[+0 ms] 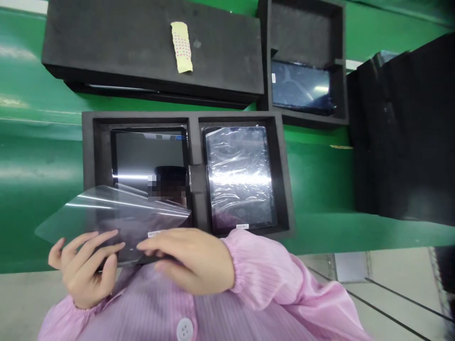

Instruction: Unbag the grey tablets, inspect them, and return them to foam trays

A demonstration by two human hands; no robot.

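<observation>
A clear plastic film [80,213] rises at a slant over the lower part of a dark, glossy tablet [142,151], which lies in the left compartment of a black foam tray [197,208]. My left hand [88,267] has its fingers spread against the lower part of the film. At the tablet's near edge, my right hand [195,260] has its fingers and thumb closed around the film's lower edge; the contact is partly hidden. In the right compartment lies a second tablet [241,175], covered with wrinkled clear film and bearing a small white label at its near edge.
Behind the tray stands a long black foam block [124,47] with a yellow paper strip [182,47] on top. Another foam tray [343,90] at the back holds a tablet [302,87]. Tall black stacks [405,137] rise at right on the green table [320,189].
</observation>
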